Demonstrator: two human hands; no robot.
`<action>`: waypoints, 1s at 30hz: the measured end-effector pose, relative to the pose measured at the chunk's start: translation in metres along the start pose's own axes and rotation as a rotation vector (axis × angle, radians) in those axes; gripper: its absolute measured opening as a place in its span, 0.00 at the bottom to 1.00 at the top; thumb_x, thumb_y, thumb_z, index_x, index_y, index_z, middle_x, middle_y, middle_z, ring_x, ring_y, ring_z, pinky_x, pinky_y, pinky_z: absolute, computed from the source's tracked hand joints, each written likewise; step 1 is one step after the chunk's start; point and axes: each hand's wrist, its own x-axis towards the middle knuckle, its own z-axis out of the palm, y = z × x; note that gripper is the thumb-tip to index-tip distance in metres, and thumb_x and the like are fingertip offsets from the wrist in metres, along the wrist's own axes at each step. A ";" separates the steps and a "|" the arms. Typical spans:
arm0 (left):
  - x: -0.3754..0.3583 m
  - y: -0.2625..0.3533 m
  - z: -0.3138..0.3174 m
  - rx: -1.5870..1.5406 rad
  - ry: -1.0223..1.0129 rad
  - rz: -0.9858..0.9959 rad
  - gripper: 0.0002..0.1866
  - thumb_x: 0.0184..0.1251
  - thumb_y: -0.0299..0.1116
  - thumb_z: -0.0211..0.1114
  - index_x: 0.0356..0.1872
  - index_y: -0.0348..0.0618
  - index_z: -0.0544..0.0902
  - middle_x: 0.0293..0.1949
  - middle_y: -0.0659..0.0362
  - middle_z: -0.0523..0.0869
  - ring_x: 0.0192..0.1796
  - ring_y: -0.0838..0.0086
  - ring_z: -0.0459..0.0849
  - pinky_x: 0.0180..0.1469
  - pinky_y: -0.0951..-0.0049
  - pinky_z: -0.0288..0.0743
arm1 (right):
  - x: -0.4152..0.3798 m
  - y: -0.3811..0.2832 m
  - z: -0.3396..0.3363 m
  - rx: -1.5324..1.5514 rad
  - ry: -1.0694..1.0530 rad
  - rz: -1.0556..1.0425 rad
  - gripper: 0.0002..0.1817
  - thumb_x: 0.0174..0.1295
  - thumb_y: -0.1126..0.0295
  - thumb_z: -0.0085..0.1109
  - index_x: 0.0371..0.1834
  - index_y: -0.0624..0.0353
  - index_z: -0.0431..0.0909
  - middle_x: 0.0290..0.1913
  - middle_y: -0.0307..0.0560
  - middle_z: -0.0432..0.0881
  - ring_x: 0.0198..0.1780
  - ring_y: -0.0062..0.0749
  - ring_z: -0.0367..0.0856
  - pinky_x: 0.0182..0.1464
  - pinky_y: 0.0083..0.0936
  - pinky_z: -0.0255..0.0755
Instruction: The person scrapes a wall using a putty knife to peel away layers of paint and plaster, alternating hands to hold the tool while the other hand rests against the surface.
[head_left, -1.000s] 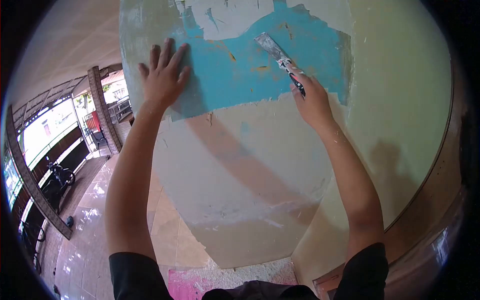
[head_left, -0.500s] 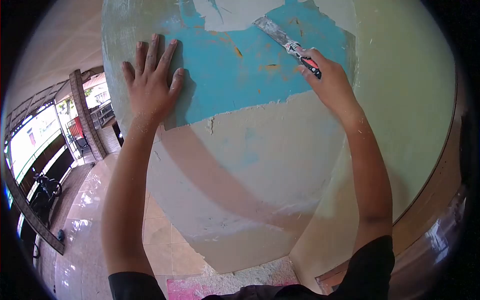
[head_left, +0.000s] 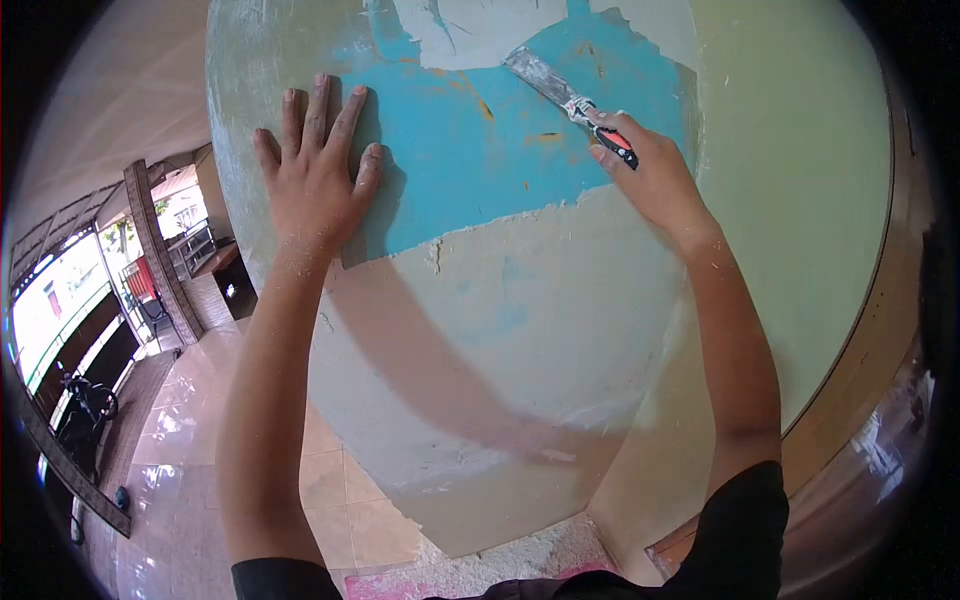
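My right hand (head_left: 650,175) is wrapped round the black and red handle of a putty knife (head_left: 545,82). The knife's whitish, smeared blade points up and left, its tip at the lower edge of a pale paint patch (head_left: 495,28) on the wall. My left hand (head_left: 315,180) lies flat on the wall with its fingers spread, beside the left edge of a blue area (head_left: 450,150). Orange-brown marks and small gouges show in the blue. Below its ragged lower edge the wall is pale grey (head_left: 520,370).
Flakes of scraped paint cover a pink sheet (head_left: 500,560) at the wall's foot. A green wall (head_left: 800,200) meets this one on the right. At left are a tiled floor (head_left: 170,480), a pillar (head_left: 160,250) and a parked motorcycle (head_left: 90,400).
The camera view has shifted slightly, so the wall sits a little lower. The blade stays near the pale patch's lower edge, and my left hand keeps flat on the wall.
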 end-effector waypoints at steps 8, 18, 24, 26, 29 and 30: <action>0.004 0.000 -0.012 -0.010 -0.024 -0.017 0.34 0.75 0.55 0.55 0.81 0.75 0.61 0.85 0.65 0.54 0.86 0.59 0.48 0.83 0.37 0.35 | -0.001 -0.010 -0.010 -0.042 -0.007 -0.012 0.20 0.74 0.61 0.62 0.65 0.52 0.74 0.47 0.56 0.87 0.47 0.51 0.86 0.50 0.39 0.78; 0.009 0.002 -0.025 -0.033 -0.018 -0.016 0.33 0.75 0.55 0.56 0.80 0.75 0.62 0.85 0.65 0.54 0.86 0.60 0.47 0.83 0.37 0.34 | -0.012 -0.030 -0.012 -0.030 0.012 -0.049 0.20 0.74 0.61 0.61 0.66 0.51 0.74 0.46 0.57 0.87 0.47 0.52 0.86 0.49 0.40 0.78; 0.012 0.002 -0.034 -0.029 -0.015 -0.013 0.33 0.75 0.54 0.56 0.80 0.74 0.62 0.85 0.65 0.54 0.86 0.59 0.48 0.83 0.37 0.34 | -0.016 -0.048 -0.018 0.012 -0.011 0.027 0.21 0.74 0.61 0.61 0.67 0.52 0.73 0.46 0.60 0.87 0.46 0.55 0.86 0.47 0.42 0.78; 0.016 0.003 -0.042 -0.034 -0.013 -0.013 0.33 0.75 0.54 0.56 0.80 0.74 0.63 0.85 0.65 0.54 0.86 0.59 0.48 0.83 0.37 0.34 | -0.022 -0.060 -0.024 -0.006 -0.017 0.058 0.21 0.74 0.61 0.61 0.66 0.53 0.73 0.46 0.61 0.87 0.46 0.57 0.86 0.48 0.43 0.78; 0.016 0.005 -0.047 -0.037 -0.002 -0.005 0.33 0.75 0.54 0.56 0.80 0.74 0.63 0.84 0.65 0.55 0.86 0.59 0.49 0.83 0.37 0.35 | -0.023 -0.074 -0.025 0.018 -0.002 0.078 0.20 0.74 0.61 0.60 0.65 0.54 0.74 0.44 0.61 0.87 0.46 0.59 0.86 0.47 0.45 0.78; 0.016 0.005 -0.048 -0.041 0.003 -0.007 0.33 0.75 0.54 0.56 0.80 0.74 0.63 0.84 0.65 0.55 0.86 0.59 0.49 0.83 0.37 0.35 | -0.025 -0.076 -0.024 0.018 -0.002 0.080 0.20 0.74 0.61 0.60 0.65 0.54 0.74 0.44 0.61 0.87 0.46 0.59 0.86 0.47 0.45 0.78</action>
